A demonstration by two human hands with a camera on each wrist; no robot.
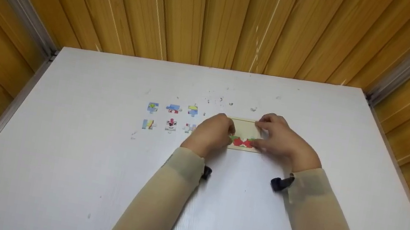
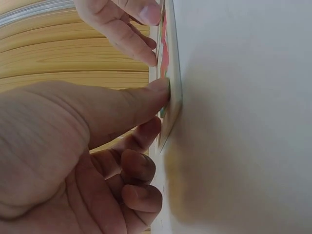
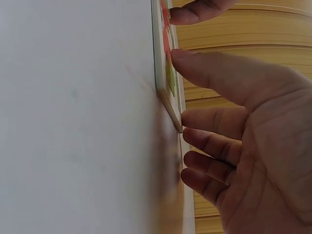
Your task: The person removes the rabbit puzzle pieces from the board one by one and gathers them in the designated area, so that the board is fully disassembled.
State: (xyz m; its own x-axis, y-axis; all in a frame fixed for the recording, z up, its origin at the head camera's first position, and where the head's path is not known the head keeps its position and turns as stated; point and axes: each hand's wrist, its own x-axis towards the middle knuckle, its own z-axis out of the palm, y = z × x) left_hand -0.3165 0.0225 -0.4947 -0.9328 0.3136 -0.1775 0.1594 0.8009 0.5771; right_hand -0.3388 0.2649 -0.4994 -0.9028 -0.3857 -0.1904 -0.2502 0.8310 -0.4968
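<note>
A shallow wooden puzzle tray [image 1: 245, 128] lies between the two hands in the head view. Joined pieces with red and green print [image 1: 243, 142] fill its near part; bare pale wood shows behind them. At the left edge, my left hand [image 1: 211, 133] touches a puzzle piece [image 2: 164, 56] with an extended thumb, its other fingers loosely bent beside the tray. On the right, my right hand [image 1: 284, 139] rests its thumb on the printed pieces [image 3: 169, 73], while its index finger touches near the tray's far right corner. Neither hand lifts anything.
Left of the tray lie loose jigsaw pieces in two rows, including a blue and red one [image 1: 174, 109] and a yellow and blue one [image 1: 148, 124]. The left hand partly covers the nearest one [image 1: 189, 128]. Wood-pattern panels [image 1: 222, 17] border the white table [image 1: 92, 179].
</note>
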